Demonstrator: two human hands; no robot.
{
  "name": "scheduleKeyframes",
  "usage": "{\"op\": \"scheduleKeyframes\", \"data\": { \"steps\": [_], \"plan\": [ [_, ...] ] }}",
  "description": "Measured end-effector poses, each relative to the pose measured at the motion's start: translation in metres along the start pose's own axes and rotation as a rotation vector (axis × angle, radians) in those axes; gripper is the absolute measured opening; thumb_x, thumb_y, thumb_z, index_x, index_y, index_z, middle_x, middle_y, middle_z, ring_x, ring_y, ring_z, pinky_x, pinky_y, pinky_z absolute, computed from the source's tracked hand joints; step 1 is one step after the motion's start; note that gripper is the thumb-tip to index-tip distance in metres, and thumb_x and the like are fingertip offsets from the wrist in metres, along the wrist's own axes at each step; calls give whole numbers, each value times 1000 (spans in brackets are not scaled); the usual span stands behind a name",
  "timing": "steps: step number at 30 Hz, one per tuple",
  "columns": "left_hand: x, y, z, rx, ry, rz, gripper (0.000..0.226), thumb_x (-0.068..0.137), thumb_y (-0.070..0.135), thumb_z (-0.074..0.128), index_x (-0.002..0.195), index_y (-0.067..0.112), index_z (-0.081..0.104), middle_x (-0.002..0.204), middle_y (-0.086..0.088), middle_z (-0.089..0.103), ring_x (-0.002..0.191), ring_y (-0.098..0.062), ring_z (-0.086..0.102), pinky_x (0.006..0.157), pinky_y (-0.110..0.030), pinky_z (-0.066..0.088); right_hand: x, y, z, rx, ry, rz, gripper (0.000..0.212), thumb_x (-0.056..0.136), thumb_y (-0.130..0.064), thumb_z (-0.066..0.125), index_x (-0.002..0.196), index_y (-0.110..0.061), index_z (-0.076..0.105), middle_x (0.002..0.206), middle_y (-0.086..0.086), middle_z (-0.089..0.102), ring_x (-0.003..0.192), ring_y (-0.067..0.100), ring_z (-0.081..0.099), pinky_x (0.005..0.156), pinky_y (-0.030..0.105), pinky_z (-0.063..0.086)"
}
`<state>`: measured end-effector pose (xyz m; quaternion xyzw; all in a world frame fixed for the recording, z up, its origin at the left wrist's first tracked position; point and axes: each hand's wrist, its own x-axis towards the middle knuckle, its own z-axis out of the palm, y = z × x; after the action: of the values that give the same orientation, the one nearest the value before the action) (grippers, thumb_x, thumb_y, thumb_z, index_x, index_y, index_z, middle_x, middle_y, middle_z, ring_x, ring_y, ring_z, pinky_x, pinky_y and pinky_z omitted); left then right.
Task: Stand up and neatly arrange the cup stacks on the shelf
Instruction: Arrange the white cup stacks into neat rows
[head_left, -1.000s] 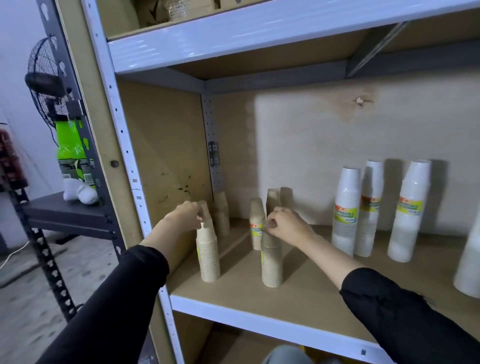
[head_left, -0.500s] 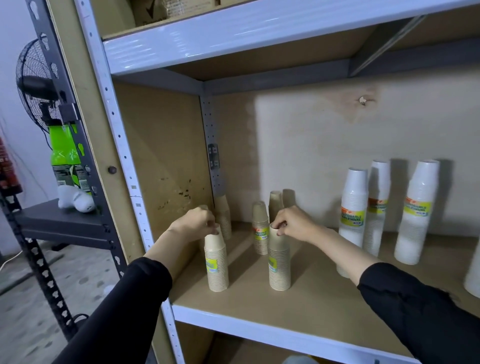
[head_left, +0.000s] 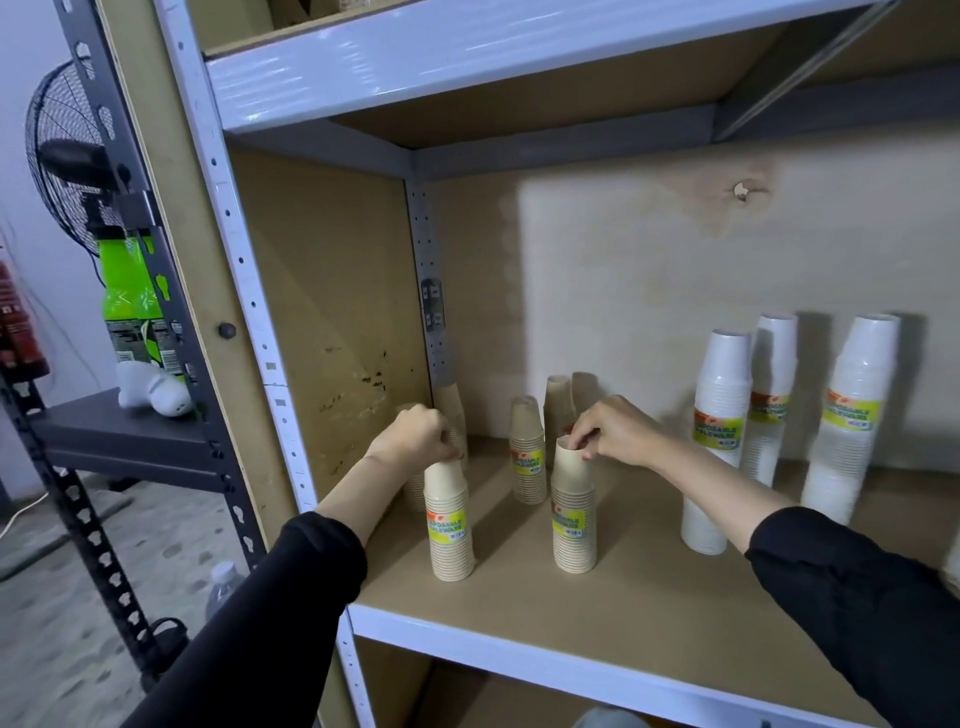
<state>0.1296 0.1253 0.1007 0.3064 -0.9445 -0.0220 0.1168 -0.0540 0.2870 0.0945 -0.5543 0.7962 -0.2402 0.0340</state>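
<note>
On the shelf (head_left: 649, 618), the left hand (head_left: 415, 437) curls its fingers over the top of the front-left tan cup stack (head_left: 450, 530), which stands upright near the front edge. Behind that hand a hidden tan stack (head_left: 450, 408) seems to stand by the corner post, though little of it shows. A shorter tan stack (head_left: 527, 452) stands further back. The right hand (head_left: 615, 434) pinches the top rim of the front-right tan stack (head_left: 573, 519), also upright. Further right, three tall white cup stacks (head_left: 719, 431) stand upright.
</note>
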Motion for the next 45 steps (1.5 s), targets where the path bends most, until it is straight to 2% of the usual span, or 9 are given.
{"op": "scheduleKeyframes", "data": {
  "steps": [5, 10, 14, 20, 23, 30, 36, 40, 45],
  "plan": [
    [1, 4, -3, -6, -28, -2, 35, 85, 31, 64, 101, 0, 67, 109, -18, 63, 100, -28, 55, 78, -35, 45, 1, 1, -3, -36, -29, -17, 28, 73, 8, 65, 99, 1, 72, 103, 15, 73, 92, 20, 65, 73, 18, 45],
    [5, -2, -18, -80, -27, -44, 34, 85, 37, 62, 87, 3, 66, 85, -8, 56, 82, -23, 52, 68, -29, 39, 6, -8, -9, 18, -72, 6, 30, 74, -1, 71, 104, -1, 70, 88, 8, 69, 59, -5, 54, 55, 0, 37],
    [11, -13, -32, -97, 27, -87, 30, 90, 31, 57, 97, 4, 67, 89, -13, 60, 80, -21, 51, 69, -29, 40, 22, -21, -11, 72, -35, 2, 35, 73, 2, 70, 108, 0, 68, 90, 13, 67, 81, 14, 56, 59, 4, 39],
    [24, -32, -38, -106, 73, -132, 23, 93, 17, 53, 106, 3, 66, 109, -15, 66, 82, -20, 51, 72, -25, 41, 56, -41, -1, 45, 21, -11, 32, 77, -7, 70, 109, -6, 69, 96, 1, 68, 84, 8, 56, 66, 2, 40],
    [34, -41, -36, -109, 68, -141, 24, 94, 11, 48, 106, 1, 66, 100, -15, 63, 82, -20, 50, 71, -25, 42, 77, -44, 9, 60, 43, 6, 33, 76, -10, 72, 109, -7, 69, 108, 8, 71, 86, 8, 57, 87, 21, 46],
    [69, -58, -18, -165, -38, -171, 25, 93, 17, 54, 113, 3, 60, 94, -6, 54, 87, -16, 52, 77, -22, 40, 120, -53, 31, 41, 12, 27, 38, 84, -12, 64, 121, -6, 60, 122, 12, 65, 112, 21, 61, 86, 19, 40],
    [90, -71, -5, -172, -70, -194, 12, 91, 15, 57, 80, 14, 62, 84, -3, 61, 83, -15, 56, 66, -24, 44, 163, -56, 51, -1, -30, 43, 42, 87, -4, 55, 129, -7, 52, 136, 13, 53, 123, 25, 52, 103, 33, 41],
    [99, -76, 3, -220, -121, -228, 26, 85, 11, 65, 110, 5, 64, 116, -9, 66, 106, -21, 61, 85, -27, 49, 183, -65, 62, -16, -29, 74, 43, 89, 2, 49, 132, -1, 46, 137, 18, 46, 126, 29, 47, 102, 31, 40],
    [104, -84, 5, -260, -137, -235, 31, 82, 10, 68, 113, 7, 65, 120, -7, 65, 111, -19, 59, 81, -20, 42, 206, -75, 80, -69, -91, 76, 40, 92, -4, 49, 132, 1, 44, 138, 20, 44, 125, 32, 46, 106, 33, 37]
  ]
}}
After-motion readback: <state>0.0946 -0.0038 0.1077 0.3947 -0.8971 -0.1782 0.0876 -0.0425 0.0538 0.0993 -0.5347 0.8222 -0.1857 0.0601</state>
